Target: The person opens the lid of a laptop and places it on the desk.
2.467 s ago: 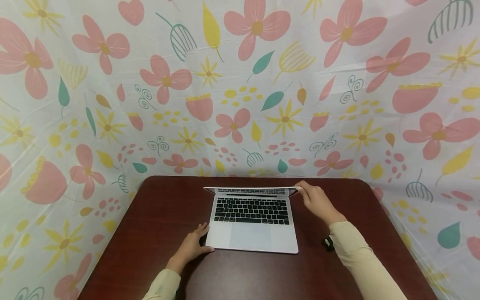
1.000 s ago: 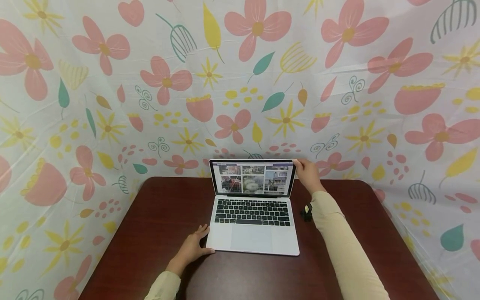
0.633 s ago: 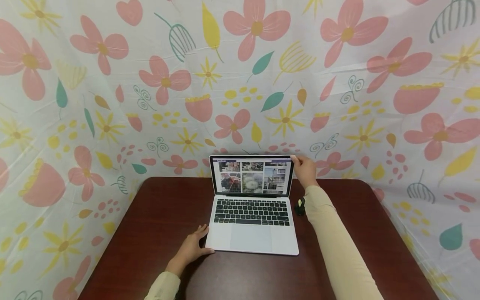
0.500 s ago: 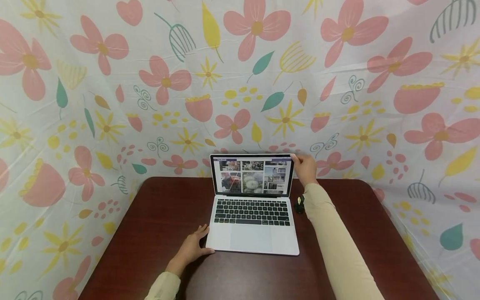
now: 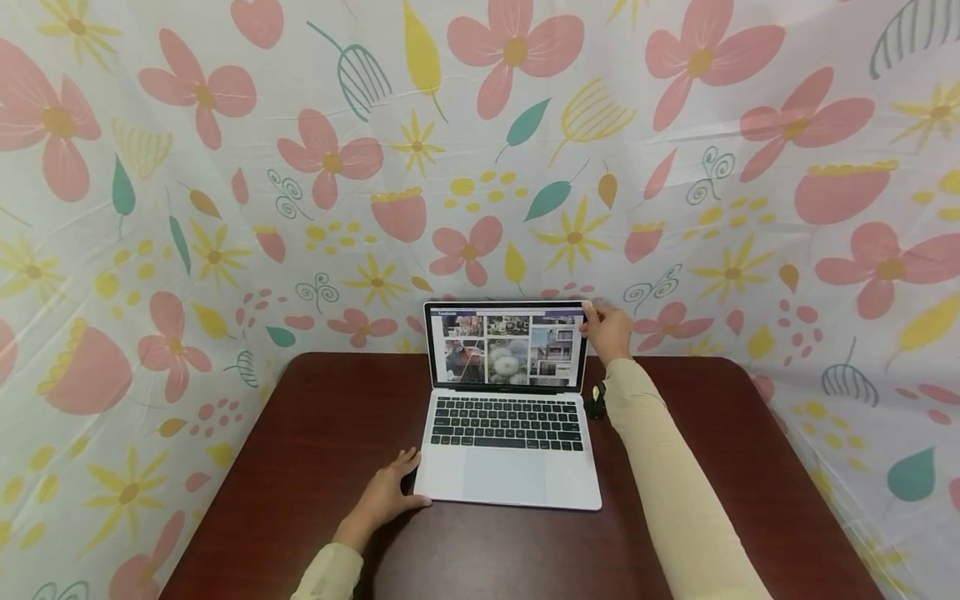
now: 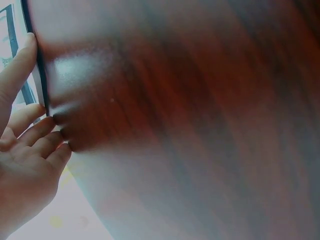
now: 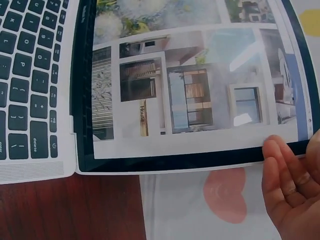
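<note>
A silver laptop (image 5: 504, 477) sits on the table with its lid raised and its lit screen (image 5: 495, 346) showing a page of photos. At the base's front left corner my left hand (image 5: 384, 496) touches it, thumb at the front edge and fingers spread along the left side. The left wrist view has those fingers (image 6: 50, 145) against the laptop's edge. My right hand (image 5: 611, 335) pinches the lid's upper right corner between thumb and fingers. In the right wrist view the fingertips (image 7: 272, 145) lie at the screen's dark border, and the back of the lid is hidden.
The dark red-brown table (image 5: 330, 417) has rounded far corners. Close behind and around it hangs a white cloth (image 5: 480, 167) printed with flowers and leaves. A small black device (image 5: 596, 403) is on the right wrist.
The lid has swung from nearly closed to upright and leaned a little further back, bringing the screen into view. My right hand rose with its corner; the left hand stayed put.
</note>
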Motion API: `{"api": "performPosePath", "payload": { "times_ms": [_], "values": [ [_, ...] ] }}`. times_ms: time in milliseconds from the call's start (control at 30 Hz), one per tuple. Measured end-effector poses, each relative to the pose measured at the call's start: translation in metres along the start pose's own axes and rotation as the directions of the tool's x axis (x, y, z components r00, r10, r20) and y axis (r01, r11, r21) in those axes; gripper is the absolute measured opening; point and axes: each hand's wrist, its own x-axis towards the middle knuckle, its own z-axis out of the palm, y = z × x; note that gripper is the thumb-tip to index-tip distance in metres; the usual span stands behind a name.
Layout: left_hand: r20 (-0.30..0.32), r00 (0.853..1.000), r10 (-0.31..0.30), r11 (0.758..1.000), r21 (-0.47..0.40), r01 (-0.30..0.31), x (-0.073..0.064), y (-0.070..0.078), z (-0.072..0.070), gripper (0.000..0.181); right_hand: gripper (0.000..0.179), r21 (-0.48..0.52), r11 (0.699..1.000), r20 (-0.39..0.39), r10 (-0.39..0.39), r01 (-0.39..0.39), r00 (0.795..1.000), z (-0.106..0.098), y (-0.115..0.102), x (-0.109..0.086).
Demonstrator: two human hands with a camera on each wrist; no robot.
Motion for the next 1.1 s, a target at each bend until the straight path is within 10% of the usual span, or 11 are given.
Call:
{"api": "performPosePath", "payload": {
  "times_ms": [433, 1100],
  "values": [
    [0.004, 1.000, -0.019, 1.000, -0.008, 0.019, 0.000, 0.003, -0.001, 0.084, 0.050, 0.021, 1.000, 0.144, -0.026, 0.023, 0.989, -0.002, 0.004, -0.002],
    [0.006, 1.000, -0.014, 1.000, -0.004, 0.015, -0.002, 0.004, -0.001, 0.084, 0.046, 0.065, 0.988, 0.132, -0.144, 0.137, 0.981, -0.014, 0.008, -0.025]
  ]
}}
